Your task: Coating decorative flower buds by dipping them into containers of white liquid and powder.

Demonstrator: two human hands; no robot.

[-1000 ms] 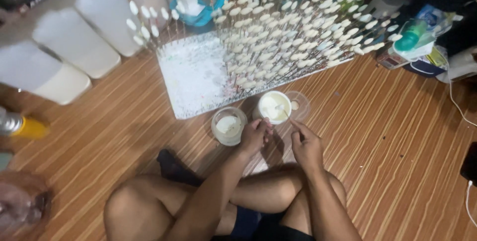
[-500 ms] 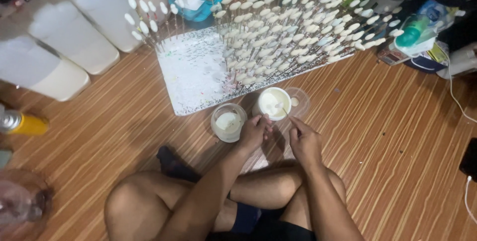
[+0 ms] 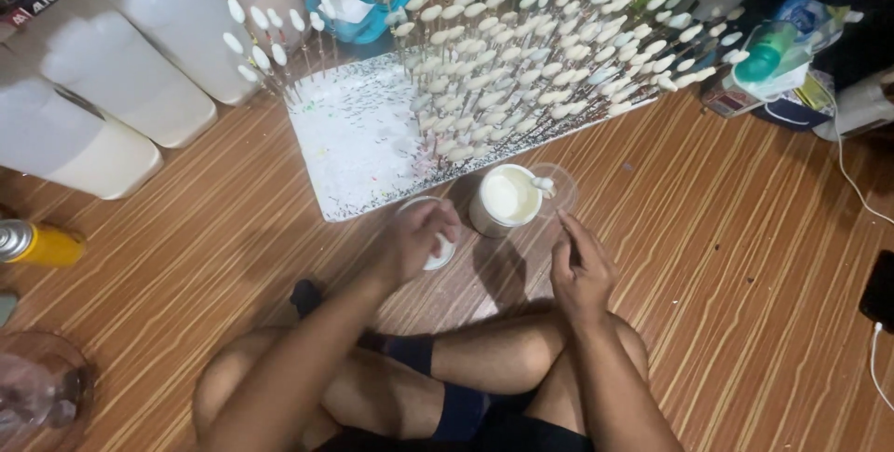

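I sit cross-legged on a wooden floor. My left hand (image 3: 417,236) curls over a small clear cup (image 3: 441,253) of white stuff and hides most of it. My right hand (image 3: 579,270) pinches a thin stick (image 3: 557,215). The stick's white-coated tip rests at the rim of a larger cup of white liquid (image 3: 506,197). A clear round lid (image 3: 564,188) lies just behind that cup. Beyond the cups lies a white foam board (image 3: 358,140), stuck with several upright sticks with white tips (image 3: 540,52).
Big white plastic containers (image 3: 112,89) line the back left. A yellow spray can (image 3: 39,243) lies at the left edge, a clear tub (image 3: 37,391) at the bottom left. A green-capped bottle (image 3: 768,56), a white cable (image 3: 852,182) and a dark phone (image 3: 880,289) sit at the right.
My hands, close together in front of the cups before, have parted. The left one moved onto the small clear cup; the right one now holds a stick to the larger cup.
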